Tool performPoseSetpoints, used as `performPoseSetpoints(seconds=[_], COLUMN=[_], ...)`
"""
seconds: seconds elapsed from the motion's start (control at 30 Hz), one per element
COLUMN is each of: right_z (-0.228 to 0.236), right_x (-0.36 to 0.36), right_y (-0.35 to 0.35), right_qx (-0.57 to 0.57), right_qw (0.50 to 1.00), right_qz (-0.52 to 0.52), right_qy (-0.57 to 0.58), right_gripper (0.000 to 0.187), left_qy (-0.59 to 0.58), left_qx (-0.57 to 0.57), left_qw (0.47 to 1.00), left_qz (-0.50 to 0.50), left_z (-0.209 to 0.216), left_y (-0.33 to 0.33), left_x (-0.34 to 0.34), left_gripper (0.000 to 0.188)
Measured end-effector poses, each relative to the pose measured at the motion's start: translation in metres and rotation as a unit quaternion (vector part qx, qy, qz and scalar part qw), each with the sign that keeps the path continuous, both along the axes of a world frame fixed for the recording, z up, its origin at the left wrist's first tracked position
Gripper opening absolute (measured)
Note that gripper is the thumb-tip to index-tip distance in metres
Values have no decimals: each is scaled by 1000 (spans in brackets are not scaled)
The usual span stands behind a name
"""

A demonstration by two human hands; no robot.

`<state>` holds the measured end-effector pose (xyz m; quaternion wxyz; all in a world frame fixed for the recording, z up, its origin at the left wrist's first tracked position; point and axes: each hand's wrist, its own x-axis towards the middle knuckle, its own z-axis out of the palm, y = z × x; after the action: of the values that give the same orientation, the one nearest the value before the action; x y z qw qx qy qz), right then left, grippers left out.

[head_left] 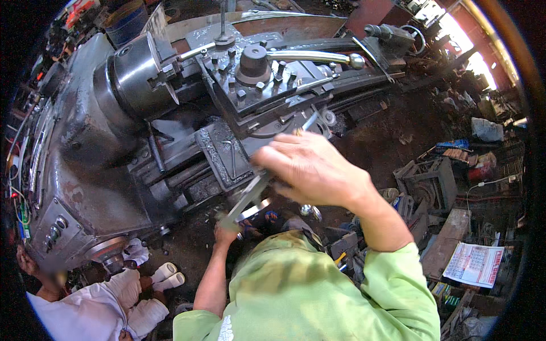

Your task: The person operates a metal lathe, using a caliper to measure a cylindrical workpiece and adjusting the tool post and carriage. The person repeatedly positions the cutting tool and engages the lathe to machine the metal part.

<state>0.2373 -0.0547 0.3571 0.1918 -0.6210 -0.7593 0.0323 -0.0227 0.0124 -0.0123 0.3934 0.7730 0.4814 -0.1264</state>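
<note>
Green sleeves point(392, 284) end at bare forearms, and the right forearm point(384, 216) is bent inward so that the right hand point(310, 167) comes across knuckles up, its fingers curled closed around the upper end of a blurred metal tool point(249, 199). Lower down, the left forearm point(212, 284) reaches forward to the left hand point(225, 233) at the tool's other end, though I can't tell how tightly those fingers close. Between both hands, the tool slants near a bent rod point(232, 161) on the big grey machine point(108, 165).
</note>
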Motion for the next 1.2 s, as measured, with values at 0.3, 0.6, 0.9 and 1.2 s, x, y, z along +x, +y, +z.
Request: performPoseSetpoints(seconds=[0.3, 0.6, 0.9, 1.2], right_z=[-153, -182, -219, -376], right_x=[63, 61, 148, 327], right_y=[-30, -28, -92, -127], right_qx=[-157, -84, 245, -140], right_qw=[962, 964, 867, 812], right_qz=[-224, -248, -423, -551], right_qy=[17, -34, 102, 129], right_gripper=[41, 38, 27, 55], left_qy=[23, 7, 41, 60], left_qx=[55, 62, 124, 40], left_qw=[998, 993, 971, 971], left_qz=[20, 97, 200, 228], left_z=[15, 6, 2, 12], left_y=[-5, -17, -65, -94], left_x=[4, 3, -19, 0], left_gripper=[65, 69, 82, 83])
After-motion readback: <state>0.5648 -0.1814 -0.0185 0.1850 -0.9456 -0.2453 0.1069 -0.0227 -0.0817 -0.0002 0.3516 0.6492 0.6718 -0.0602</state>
